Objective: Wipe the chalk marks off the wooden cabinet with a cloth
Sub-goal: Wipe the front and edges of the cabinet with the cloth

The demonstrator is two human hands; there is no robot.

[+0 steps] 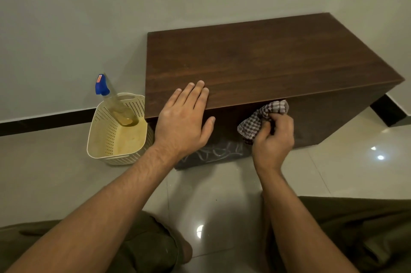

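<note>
Chalk marks (213, 153): white scribbles low on the front face of the cabinet (266, 57), close to the floor (222, 195), showing between the two wrists. They look unwiped.

Cloth (263, 116): checked and bunched, lying against the upper front face just under the top's edge, above and to the right of the marks and not on them.

Right hand (274, 139): fingers curled round the cloth, gripping it in a wad.

Left hand (184, 121): flat on the top's front edge, fingers straight and together, thumb hanging over the front face. It holds nothing and appears to brace the cabinet.

Basket (95, 139): cream and perforated, on the floor just left of the cabinet, with a spray bottle (111, 99) leaning inside.

Risks, as judged:
- A tightly wadded cloth offers a small contact patch, so strokes may leave streaks between passes.
- A dry cloth may smear the chalk into a grey haze rather than lift it.
- Hard sideways strokes could slide the cabinet on the glossy tiles if the left hand lifts.
- The lowest marks sit near the floor, where the knuckles may hinder the stroke.
</note>
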